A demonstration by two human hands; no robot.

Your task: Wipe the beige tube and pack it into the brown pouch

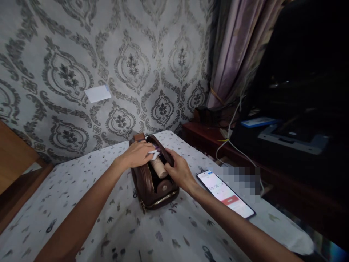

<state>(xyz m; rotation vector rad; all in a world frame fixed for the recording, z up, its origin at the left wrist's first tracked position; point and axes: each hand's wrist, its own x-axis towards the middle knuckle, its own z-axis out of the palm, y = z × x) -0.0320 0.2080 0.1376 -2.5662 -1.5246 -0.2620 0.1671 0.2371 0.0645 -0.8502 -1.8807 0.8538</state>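
Observation:
A brown leather bag (144,182) with a gold zipper sits unzipped on the patterned bedsheet. Its mouth gapes, and a beige cylindrical tube (158,168) lies inside, its far end covered by a small white item (155,155). My left hand (137,152) reaches over the bag's left rim with fingers closed around that white item, whose kind I cannot make out. On the other side, my right hand (178,169) grips the bag's right edge near the curved handle (160,146). Other contents are dark or hidden by my hands.
A phone (225,194) showing a running timer lies right of the bag. White cables (234,145) hang by a reddish-brown wooden ledge (196,134). Patterned wallpaper with a white card (98,94) stands behind; a wooden panel (16,156) is at left.

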